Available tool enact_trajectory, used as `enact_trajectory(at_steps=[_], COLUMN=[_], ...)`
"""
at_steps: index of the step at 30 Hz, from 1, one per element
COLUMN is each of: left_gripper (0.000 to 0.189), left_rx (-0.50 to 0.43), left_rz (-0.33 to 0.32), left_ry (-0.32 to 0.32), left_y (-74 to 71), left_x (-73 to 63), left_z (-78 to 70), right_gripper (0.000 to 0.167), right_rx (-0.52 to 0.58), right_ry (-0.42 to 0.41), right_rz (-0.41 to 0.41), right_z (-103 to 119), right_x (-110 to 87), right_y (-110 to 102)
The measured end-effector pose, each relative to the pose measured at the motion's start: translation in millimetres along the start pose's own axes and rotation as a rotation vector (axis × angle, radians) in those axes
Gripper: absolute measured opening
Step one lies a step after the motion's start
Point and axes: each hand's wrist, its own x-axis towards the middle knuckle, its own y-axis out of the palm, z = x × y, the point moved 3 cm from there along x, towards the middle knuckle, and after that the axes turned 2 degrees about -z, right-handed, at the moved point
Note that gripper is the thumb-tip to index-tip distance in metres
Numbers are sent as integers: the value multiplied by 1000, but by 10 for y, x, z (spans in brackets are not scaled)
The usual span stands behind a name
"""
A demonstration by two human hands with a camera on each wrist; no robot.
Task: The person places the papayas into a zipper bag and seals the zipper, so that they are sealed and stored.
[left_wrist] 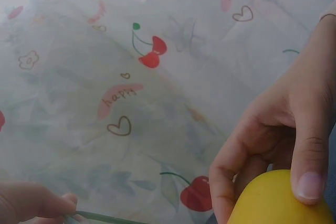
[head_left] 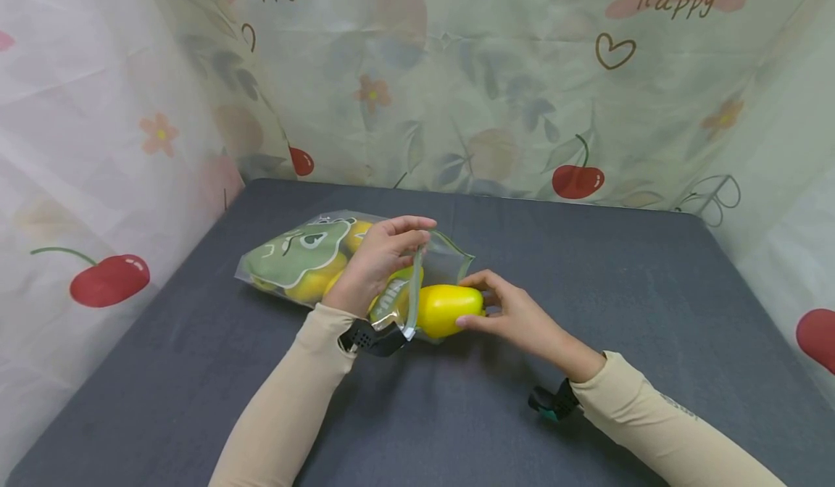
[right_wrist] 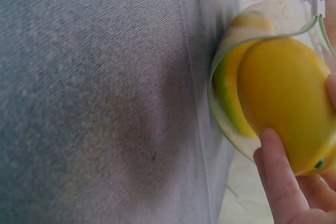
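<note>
A clear zip bag [head_left: 296, 251] with a green cartoon print lies on the table, its green-edged mouth open toward the right. Several yellow fruits [head_left: 315, 278] show through its plastic. My left hand [head_left: 381, 259] pinches the upper rim of the mouth; in the left wrist view only its fingertips [left_wrist: 39, 203] appear, at the green edge. Between thumb and fingers, my right hand [head_left: 515, 313] grips a smooth yellow mango-like fruit [head_left: 450, 310] at the mouth, partly behind the rim. The right wrist view shows this fruit [right_wrist: 286, 98] against the opening, with another yellow-green one behind it.
A dark grey cloth covers the table [head_left: 587, 277]. Printed curtains [head_left: 443, 74] stand along the back and both sides. Black wrist straps [head_left: 373, 337] sit on both forearms. A white slider [right_wrist: 318, 7] is on the bag's zip.
</note>
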Motion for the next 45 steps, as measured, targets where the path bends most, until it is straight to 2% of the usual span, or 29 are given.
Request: enact_trajectory(at_steps=[4, 16, 23, 31, 45], left_gripper=[21, 21, 21, 22, 19], left_rx=[-4, -11, -27, -28, -39], left_rz=[2, -9, -18, -20, -16], left_ry=[2, -8, -13, 4, 19], left_y=[0, -10, 1, -9, -28], left_x=[-1, -13, -4, -12, -8], left_z=[-7, -15, -14, -26, -30], right_gripper=[54, 54, 51, 50, 55], right_rx=[10, 24, 102, 119, 34], right_ry=[-3, -21, -18, -14, 45], right_rz=[29, 31, -15, -40, -175], right_z=[17, 48, 73, 87, 101], right_x=[16, 55, 121, 169, 226], right_y=[20, 59, 70, 100, 131])
